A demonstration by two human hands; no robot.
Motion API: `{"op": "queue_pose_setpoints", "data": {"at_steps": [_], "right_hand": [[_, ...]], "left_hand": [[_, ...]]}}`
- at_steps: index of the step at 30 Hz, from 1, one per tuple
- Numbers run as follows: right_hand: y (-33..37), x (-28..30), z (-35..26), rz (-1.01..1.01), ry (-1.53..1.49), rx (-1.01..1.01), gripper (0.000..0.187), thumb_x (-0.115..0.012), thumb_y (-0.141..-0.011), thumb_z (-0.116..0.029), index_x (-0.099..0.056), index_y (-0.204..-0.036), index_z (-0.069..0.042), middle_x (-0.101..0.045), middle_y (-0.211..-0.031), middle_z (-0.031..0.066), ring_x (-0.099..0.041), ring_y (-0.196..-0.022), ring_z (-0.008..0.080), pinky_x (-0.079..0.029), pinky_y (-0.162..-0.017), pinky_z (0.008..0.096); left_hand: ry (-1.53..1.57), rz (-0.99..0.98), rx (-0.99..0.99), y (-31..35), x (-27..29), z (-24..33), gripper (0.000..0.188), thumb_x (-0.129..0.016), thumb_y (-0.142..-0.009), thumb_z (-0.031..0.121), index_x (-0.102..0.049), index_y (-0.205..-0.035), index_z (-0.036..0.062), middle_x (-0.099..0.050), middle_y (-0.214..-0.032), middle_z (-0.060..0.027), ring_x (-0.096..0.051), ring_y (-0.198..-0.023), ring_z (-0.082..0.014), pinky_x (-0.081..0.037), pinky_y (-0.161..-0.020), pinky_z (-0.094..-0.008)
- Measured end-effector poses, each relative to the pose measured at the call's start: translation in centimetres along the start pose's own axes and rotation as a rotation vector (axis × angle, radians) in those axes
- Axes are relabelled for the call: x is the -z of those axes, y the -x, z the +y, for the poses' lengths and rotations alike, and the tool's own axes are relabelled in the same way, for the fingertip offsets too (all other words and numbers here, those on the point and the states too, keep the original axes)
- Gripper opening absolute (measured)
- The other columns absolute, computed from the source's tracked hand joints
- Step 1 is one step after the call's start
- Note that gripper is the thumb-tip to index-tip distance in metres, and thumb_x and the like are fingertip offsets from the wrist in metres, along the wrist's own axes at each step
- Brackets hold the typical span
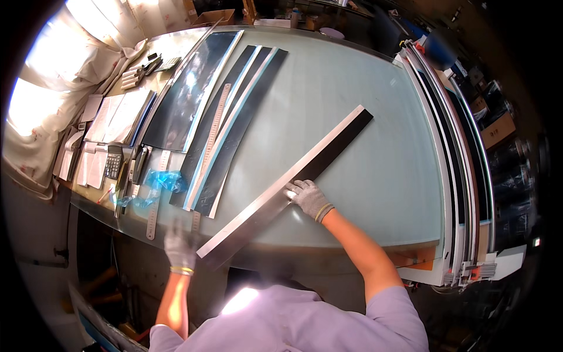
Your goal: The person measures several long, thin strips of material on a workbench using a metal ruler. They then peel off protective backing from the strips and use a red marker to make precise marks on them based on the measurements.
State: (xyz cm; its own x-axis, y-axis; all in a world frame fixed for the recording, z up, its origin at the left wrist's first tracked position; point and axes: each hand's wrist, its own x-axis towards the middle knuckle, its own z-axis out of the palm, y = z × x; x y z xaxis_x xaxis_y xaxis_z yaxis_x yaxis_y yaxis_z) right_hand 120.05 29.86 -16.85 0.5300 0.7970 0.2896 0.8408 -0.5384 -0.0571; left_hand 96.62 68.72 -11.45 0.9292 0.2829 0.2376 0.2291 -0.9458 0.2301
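Gloved right hand (pixel 309 198) presses long metal straightedge (pixel 281 190) on glass table (pixel 363 146)

silver straightedge (pixel 275 196), grey-gloved hands (pixel 309 198), black strips (pixel 234 126)

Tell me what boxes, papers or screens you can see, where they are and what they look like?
Calculator: far left of the glass table, dark, with a small pale screen and rows of keys.
Paper sheets: behind the calculator, white, stacked.
Cardboard box: past the table's far edge, brown, open.
Cardboard boxes: far right, brown, stacked.
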Motion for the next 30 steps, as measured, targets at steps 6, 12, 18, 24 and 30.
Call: {"op": "queue_pose_setpoints", "data": {"at_steps": [6,12,18,24,30], "right_hand": [[0.7,-0.4,1.0,0.066,0.026,0.041,0.010,-0.058,-0.088,-0.017,-0.067,-0.090,-0.013,-0.070,-0.108,0.0058,-0.065,-0.102,0.0241,-0.050,-0.090,0.0399],[-0.7,-0.6,-0.3,0.024,0.154,-0.047,0.013,-0.057,-0.087,-0.016,-0.069,-0.092,-0.015,-0.066,-0.094,0.0044,-0.063,-0.096,0.0221,-0.048,-0.089,0.0389],[-0.7,2.5,-5.0,0.577,-0.126,-0.650,0.010,-0.070,-0.088,-0.018,-0.065,-0.091,-0.010,-0.064,-0.106,0.0074,-0.062,-0.102,0.0303,-0.049,-0.092,0.0453],[2.5,0.0,-14.4,0.241,-0.449,-0.093,0.035,-0.073,-0.087,-0.024,-0.063,-0.118,-0.009,-0.063,-0.119,0.0119,-0.060,-0.111,0.0329,-0.047,-0.098,0.0455],[0.8,-0.3,-15.7,-0.210,-0.432,-0.154,0.052,-0.076,-0.084,-0.028,-0.061,-0.131,-0.011,-0.056,-0.133,0.0116,-0.056,-0.120,0.0316,-0.046,-0.099,0.0456]], "left_hand": [[0.019,-0.404,-0.246,5.8,-0.6,8.8,0.093,-0.091,-0.063,0.040,-0.056,-0.144,0.0101,-0.050,-0.153,-0.0147,-0.045,-0.140,-0.0401,-0.037,-0.115,-0.0511],[0.271,-0.241,-0.349,5.0,-1.2,5.5,0.039,-0.077,-0.081,0.009,-0.073,-0.119,0.0067,-0.071,-0.126,-0.0120,-0.066,-0.114,-0.0341,-0.053,-0.099,-0.0417],[0.584,-0.339,0.239,2.3,-1.7,6.4,0.017,-0.067,-0.093,0.006,-0.075,-0.107,-0.0010,-0.076,-0.097,-0.0202,-0.075,-0.089,-0.0308,-0.057,-0.084,-0.0352],[0.328,-0.516,-0.133,-3.9,-1.1,13.0,0.026,-0.061,-0.098,0.033,-0.076,-0.104,0.0127,-0.070,-0.086,-0.0215,-0.068,-0.083,-0.0424,-0.055,-0.075,-0.0497],[0.225,-0.685,-0.268,-9.8,-2.9,15.1,0.029,-0.062,-0.097,0.034,-0.077,-0.106,0.0112,-0.074,-0.091,-0.0177,-0.071,-0.086,-0.0375,-0.056,-0.079,-0.0453]]}}
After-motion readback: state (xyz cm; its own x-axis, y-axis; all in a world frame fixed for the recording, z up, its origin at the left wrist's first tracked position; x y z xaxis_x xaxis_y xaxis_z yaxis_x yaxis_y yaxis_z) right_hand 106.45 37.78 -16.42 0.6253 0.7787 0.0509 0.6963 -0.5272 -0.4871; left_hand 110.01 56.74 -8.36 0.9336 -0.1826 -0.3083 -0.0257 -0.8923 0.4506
